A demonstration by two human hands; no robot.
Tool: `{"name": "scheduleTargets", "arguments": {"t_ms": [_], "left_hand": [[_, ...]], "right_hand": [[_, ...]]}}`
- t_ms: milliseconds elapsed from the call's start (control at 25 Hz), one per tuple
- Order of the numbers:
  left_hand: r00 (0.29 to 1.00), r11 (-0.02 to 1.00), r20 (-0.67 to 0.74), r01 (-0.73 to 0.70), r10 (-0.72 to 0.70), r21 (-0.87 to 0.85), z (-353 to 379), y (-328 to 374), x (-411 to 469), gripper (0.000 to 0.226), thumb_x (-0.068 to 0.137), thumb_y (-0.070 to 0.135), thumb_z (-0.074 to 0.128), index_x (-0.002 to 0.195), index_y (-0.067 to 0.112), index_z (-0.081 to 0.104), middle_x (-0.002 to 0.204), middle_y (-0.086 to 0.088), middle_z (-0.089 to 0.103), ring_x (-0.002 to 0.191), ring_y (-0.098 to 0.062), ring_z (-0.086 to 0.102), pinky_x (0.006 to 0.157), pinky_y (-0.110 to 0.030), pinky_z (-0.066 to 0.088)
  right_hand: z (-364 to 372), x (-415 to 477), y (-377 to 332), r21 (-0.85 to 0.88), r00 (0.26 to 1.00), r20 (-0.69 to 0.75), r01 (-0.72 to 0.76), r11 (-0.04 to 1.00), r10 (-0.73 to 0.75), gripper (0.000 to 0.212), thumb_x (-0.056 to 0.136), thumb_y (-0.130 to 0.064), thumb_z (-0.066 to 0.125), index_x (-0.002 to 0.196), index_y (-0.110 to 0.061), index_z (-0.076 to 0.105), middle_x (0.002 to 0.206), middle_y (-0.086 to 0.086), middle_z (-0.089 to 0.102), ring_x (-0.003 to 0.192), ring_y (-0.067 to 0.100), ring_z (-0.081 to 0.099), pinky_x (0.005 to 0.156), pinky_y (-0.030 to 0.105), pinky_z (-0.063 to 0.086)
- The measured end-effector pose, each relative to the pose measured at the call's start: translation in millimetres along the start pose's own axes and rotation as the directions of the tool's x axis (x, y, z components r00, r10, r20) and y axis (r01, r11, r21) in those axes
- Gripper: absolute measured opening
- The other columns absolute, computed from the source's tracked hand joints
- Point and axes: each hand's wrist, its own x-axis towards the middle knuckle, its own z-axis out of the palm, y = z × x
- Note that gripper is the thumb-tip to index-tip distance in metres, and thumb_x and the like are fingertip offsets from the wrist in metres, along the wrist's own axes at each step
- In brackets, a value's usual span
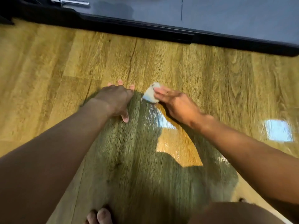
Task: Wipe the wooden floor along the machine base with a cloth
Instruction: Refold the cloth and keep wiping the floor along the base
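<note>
A small bunched whitish cloth [151, 93] with a pale blue edge lies on the wooden floor [202, 75], under the fingers of my right hand [175, 103], which press it down. My left hand [117, 99] rests flat on the floor just left of the cloth, fingers spread and straight. The machine base [145, 29], a black strip under a grey body, runs across the top of the view, well beyond both hands. The frame is motion-blurred.
A chrome bar [72, 2] sits on the machine at the top left. Bright window reflections [278, 130] gleam on the floor at right. My toes [100, 216] and a knee [234, 214] are at the bottom edge.
</note>
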Motion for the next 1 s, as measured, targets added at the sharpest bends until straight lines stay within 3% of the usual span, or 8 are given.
{"name": "scheduleTargets", "arguments": {"t_ms": [80, 280, 400, 480, 560, 640, 760, 1000], "left_hand": [[1.0, 1.0, 0.005, 0.006, -0.006, 0.021, 0.2, -0.2, -2.4, 0.115, 0.057, 0.057, 0.081, 0.149, 0.021, 0.021, 0.139, -0.017, 0.044, 0.122, -0.039, 0.046, 0.098, -0.047, 0.039], [1.0, 0.999, -0.021, 0.022, -0.022, 0.033, 1.2, 5.6, 0.3, 0.123, 0.058, 0.054, 0.081, 0.151, 0.019, 0.008, 0.144, -0.016, 0.041, 0.13, -0.04, 0.039, 0.106, -0.057, 0.026], [0.999, 1.0, -0.035, -0.005, 0.006, 0.024, 2.3, 3.5, 0.0, 0.122, 0.059, 0.054, 0.08, 0.151, 0.019, 0.008, 0.148, -0.017, 0.035, 0.133, -0.04, 0.036, 0.11, -0.055, 0.023], [0.999, 1.0, -0.044, -0.008, 0.008, 0.011, 2.2, 2.6, -1.5, 0.12, 0.06, 0.053, 0.079, 0.151, 0.02, 0.008, 0.153, -0.019, 0.024, 0.134, -0.041, 0.033, 0.11, -0.052, 0.025], [1.0, 1.0, -0.024, 0.009, -0.01, -0.008, 3.1, 4.6, -1.5, 0.122, 0.059, 0.052, 0.08, 0.151, 0.021, 0.005, 0.155, -0.021, 0.012, 0.136, -0.044, 0.028, 0.109, -0.054, 0.024], [1.0, 1.0, -0.014, 0.024, -0.024, -0.006, 4.0, 5.5, 1.2, 0.124, 0.059, 0.051, 0.08, 0.151, 0.022, 0.002, 0.156, -0.022, 0.005, 0.137, -0.048, 0.023, 0.108, -0.058, 0.023], [1.0, 0.999, -0.015, 0.021, -0.022, -0.031, 5.5, 4.1, 2.3, 0.127, 0.058, 0.05, 0.082, 0.151, 0.021, 0.001, 0.154, -0.026, 0.003, 0.136, -0.051, 0.021, 0.109, -0.057, 0.023], [0.999, 0.999, -0.032, 0.004, -0.005, -0.033, 6.7, 2.7, 2.5, 0.128, 0.056, 0.051, 0.082, 0.151, 0.02, 0.001, 0.153, -0.027, 0.002, 0.136, -0.052, 0.02, 0.11, -0.055, 0.023]], "right_hand": [[9.6, 10.2, -0.5, -0.047, 0.995, -0.076, -0.071, 0.996, 0.068, 0.06, 0.084, 0.011, 0.049, 0.137, -0.017, 0.049, 0.148, 0.003, 0.036, 0.126, 0.02, 0.05, 0.083, 0.037, 0.057], [13.4, -17.7, 5.6, -0.081, 0.933, 0.104, 0.353, 0.932, -0.345, 0.062, 0.08, -0.002, 0.058, 0.136, -0.026, 0.046, 0.145, 0.004, 0.044, 0.113, 0.022, 0.061, 0.073, 0.023, 0.055], [-15.8, 40.8, 41.7, -0.073, 0.989, 0.055, 0.144, 0.987, -0.141, 0.042, 0.098, -0.019, 0.039, 0.138, -0.03, 0.043, 0.15, 0.006, 0.035, 0.089, 0.001, 0.064, 0.06, 0.002, 0.046], [-18.5, 70.5, 61.9, -0.074, 0.995, -0.066, -0.079, 0.994, 0.074, 0.043, 0.098, -0.01, 0.041, 0.138, -0.024, 0.044, 0.153, 0.0, 0.029, 0.117, 0.014, 0.058, 0.085, 0.024, 0.054], [-9.9, 71.9, 55.3, -0.047, 0.982, -0.083, -0.175, 0.984, 0.17, 0.049, 0.095, -0.001, 0.047, 0.139, -0.023, 0.044, 0.154, 0.0, 0.028, 0.131, 0.023, 0.046, 0.09, 0.041, 0.054], [1.4, 50.1, 36.9, -0.057, 0.998, -0.059, 0.012, 0.998, -0.015, 0.046, 0.092, 0.0, 0.053, 0.135, -0.018, 0.049, 0.149, 0.005, 0.037, 0.129, 0.027, 0.047, 0.088, 0.044, 0.054], [-7.3, 61.6, 53.3, -0.142, 0.972, 0.041, 0.236, 0.961, -0.232, 0.046, 0.091, 0.0, 0.049, 0.135, -0.016, 0.049, 0.145, 0.003, 0.042, 0.135, 0.022, 0.038, 0.107, 0.045, 0.039], [-11.7, 125.1, 65.4, -0.104, 0.953, -0.181, -0.263, 0.959, 0.242, 0.044, 0.093, 0.002, 0.043, 0.132, -0.017, 0.051, 0.14, 0.005, 0.049, 0.122, 0.028, 0.052, 0.108, 0.047, 0.036]]}}
